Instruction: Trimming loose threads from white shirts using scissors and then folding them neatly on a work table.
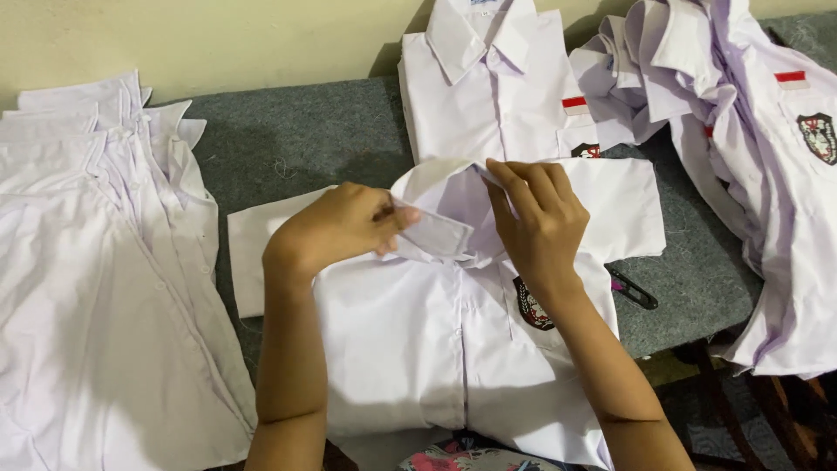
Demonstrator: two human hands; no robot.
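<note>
A white short-sleeved shirt (pixel 418 340) lies front-up on the grey table (pixel 296 139), with a dark crest badge (pixel 532 305) on its chest pocket. My left hand (pixel 340 227) pinches the left collar flap (pixel 436 234) between thumb and fingers. My right hand (pixel 536 218) grips the right side of the collar near the neck opening, fingers curled over the fabric. Both sleeves are spread out to the sides.
A folded white shirt (pixel 493 78) lies at the back centre. A pile of white shirts (pixel 87 279) covers the left side, another heap (pixel 750 157) hangs off the right edge. A small black tool (pixel 635 290) lies to the right of the shirt.
</note>
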